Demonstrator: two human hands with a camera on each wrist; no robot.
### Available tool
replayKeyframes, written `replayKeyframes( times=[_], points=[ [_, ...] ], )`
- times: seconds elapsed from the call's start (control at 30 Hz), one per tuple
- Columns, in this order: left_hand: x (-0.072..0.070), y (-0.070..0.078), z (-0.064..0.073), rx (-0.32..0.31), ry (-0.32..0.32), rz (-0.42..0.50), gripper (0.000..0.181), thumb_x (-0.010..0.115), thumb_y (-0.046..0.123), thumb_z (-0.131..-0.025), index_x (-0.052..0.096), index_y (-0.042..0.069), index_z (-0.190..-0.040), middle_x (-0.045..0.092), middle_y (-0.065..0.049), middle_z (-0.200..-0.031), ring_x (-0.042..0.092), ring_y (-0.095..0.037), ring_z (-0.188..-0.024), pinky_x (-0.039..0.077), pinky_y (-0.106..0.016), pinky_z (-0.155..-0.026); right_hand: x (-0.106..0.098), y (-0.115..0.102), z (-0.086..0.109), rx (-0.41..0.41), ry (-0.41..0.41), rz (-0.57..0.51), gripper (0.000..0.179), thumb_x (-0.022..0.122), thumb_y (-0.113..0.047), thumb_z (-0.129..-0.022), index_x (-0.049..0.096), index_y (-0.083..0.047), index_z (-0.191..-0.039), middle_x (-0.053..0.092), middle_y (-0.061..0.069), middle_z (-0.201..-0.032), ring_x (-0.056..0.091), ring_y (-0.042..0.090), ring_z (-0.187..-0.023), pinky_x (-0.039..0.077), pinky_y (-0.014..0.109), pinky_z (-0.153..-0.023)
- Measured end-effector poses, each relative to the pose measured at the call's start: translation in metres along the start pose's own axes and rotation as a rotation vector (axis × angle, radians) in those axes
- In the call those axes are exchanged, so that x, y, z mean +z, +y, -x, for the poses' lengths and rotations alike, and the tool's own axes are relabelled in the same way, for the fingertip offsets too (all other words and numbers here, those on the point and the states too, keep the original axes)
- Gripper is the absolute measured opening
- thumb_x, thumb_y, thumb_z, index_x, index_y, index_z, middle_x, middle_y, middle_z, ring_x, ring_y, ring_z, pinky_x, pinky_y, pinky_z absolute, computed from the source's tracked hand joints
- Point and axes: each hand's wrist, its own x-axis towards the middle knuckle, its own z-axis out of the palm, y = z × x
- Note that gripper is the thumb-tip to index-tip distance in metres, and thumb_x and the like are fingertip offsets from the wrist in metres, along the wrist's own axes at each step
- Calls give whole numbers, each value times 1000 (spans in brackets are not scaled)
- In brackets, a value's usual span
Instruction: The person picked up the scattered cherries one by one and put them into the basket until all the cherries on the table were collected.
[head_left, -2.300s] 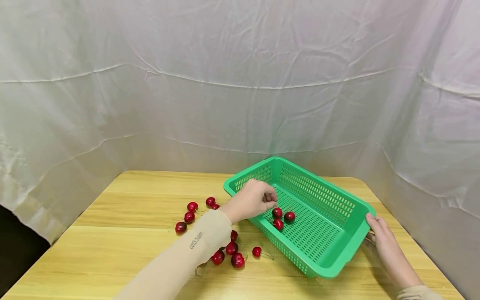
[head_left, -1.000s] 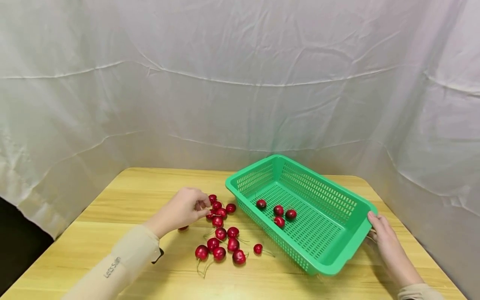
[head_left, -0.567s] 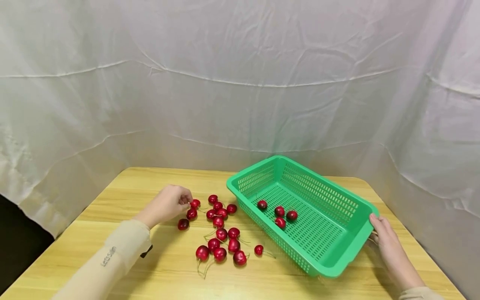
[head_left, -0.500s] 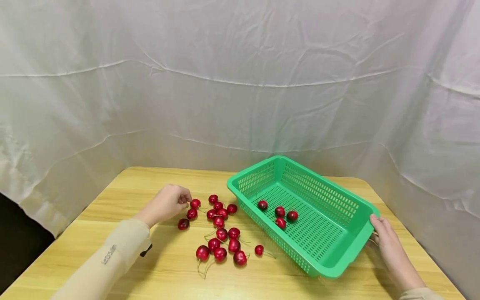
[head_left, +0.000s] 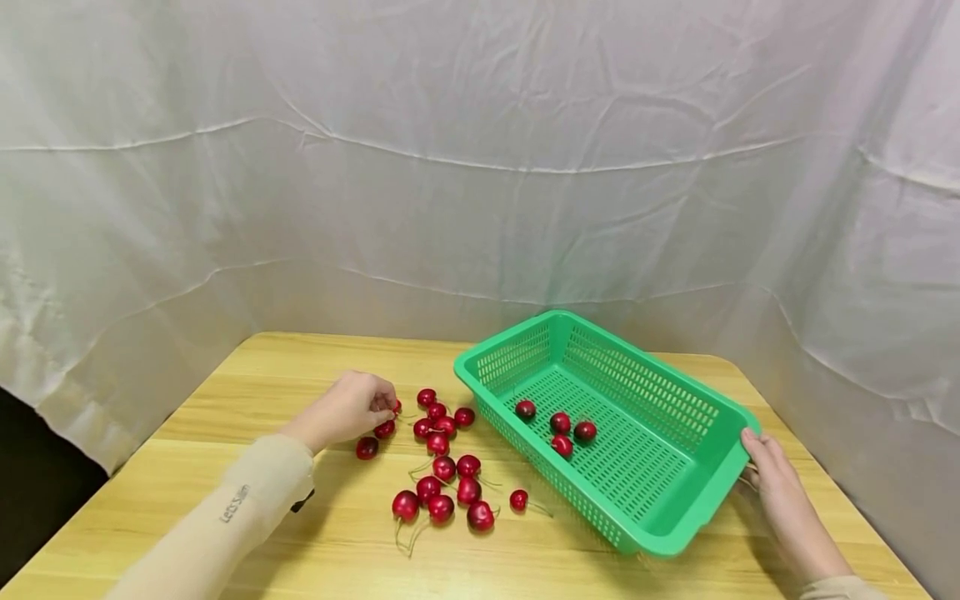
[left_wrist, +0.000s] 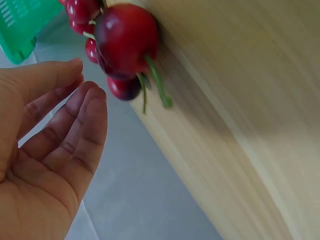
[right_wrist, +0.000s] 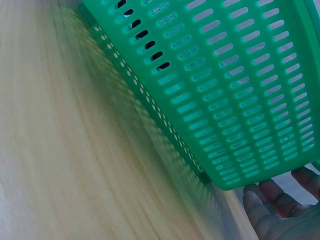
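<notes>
My left hand (head_left: 352, 408) reaches over the left side of the cherries, thumb and fingers bent around a cherry (head_left: 397, 407) that they partly hide. In the left wrist view a gap shows between the thumb (left_wrist: 55, 75) and the bent fingers, with nothing seen held between them. Large in that view is a dark red cherry (left_wrist: 127, 40) with a green stem. At the right, my right hand (head_left: 783, 500) grips the end rim of a green slotted plastic basket (head_left: 731, 467), thumb on top and fingers beneath. Several cherries (head_left: 561, 423) lie inside the basket.
Several more cherries (head_left: 441, 508) with stems are spread on the wooden table (head_left: 315, 550), left of the basket. One small cherry (head_left: 519, 500) lies close to the basket's near side. A pale cloth curtain (head_left: 420, 208) hangs behind and at both sides.
My left hand went from over the basket back to the table cherries, and lately shifted slightly right over one. One more cherry lies in the basket. My right hand keeps its grip.
</notes>
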Motion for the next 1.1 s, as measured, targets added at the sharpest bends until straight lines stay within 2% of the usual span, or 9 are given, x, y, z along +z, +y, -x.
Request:
replayKeyframes(
  times=[0.27, 0.4, 0.53, 0.73, 0.9, 1.1],
  points=[
    [11, 12, -14, 50, -24, -57, 8, 78, -1, -92, 78, 5, -97, 70, 2, -81, 58, -9, -73, 56, -30, -74, 0, 0, 1, 7, -4, -9, 26, 31, -37, -119, 38, -17, -134, 58, -22, -118, 63, -11, -106, 53, 10, -86],
    [16, 15, -20, 60, -23, -76, 14, 76, -5, -89, 80, 4, -98, 75, -2, -88, 64, -12, -78, 59, -32, -78, 1, -2, 0, -4, -8, -11, 26, 31, -37, -119, 38, -17, -134, 57, -21, -118, 63, -12, -106, 52, 9, -87],
    [17, 18, -24, 75, -21, -111, 19, 75, -9, -84, 80, 6, -95, 78, -5, -91, 67, -13, -82, 60, -32, -79, 1, -3, 0, -7, -8, -22, 27, 31, -37, -119, 39, -16, -134, 58, -20, -117, 64, -11, -105, 52, 9, -87],
    [22, 20, -25, 84, -27, -157, 19, 77, -7, -86, 80, 5, -99, 79, -6, -93, 66, -13, -78, 59, -31, -75, 1, -4, -2, 1, 4, 11, 26, 32, -39, -118, 39, -19, -133, 58, -22, -116, 64, -11, -104, 52, 10, -86],
    [25, 22, -23, 110, -17, -179, 15, 78, -7, -87, 78, 8, -90, 77, -5, -90, 68, -14, -79, 61, -32, -75, 1, -3, -1, 6, 5, 27, 27, 32, -40, -118, 39, -19, -133, 58, -23, -117, 63, -12, -104, 52, 9, -86],
    [28, 22, -22, 150, -16, -207, 25, 73, -8, -89, 69, 13, -76, 64, 3, -74, 54, -11, -68, 50, -25, -65, 1, -2, 1, 13, 10, 39, 28, 31, -40, -118, 40, -17, -134, 57, -23, -117, 62, -13, -104, 51, 9, -86]
  ],
)
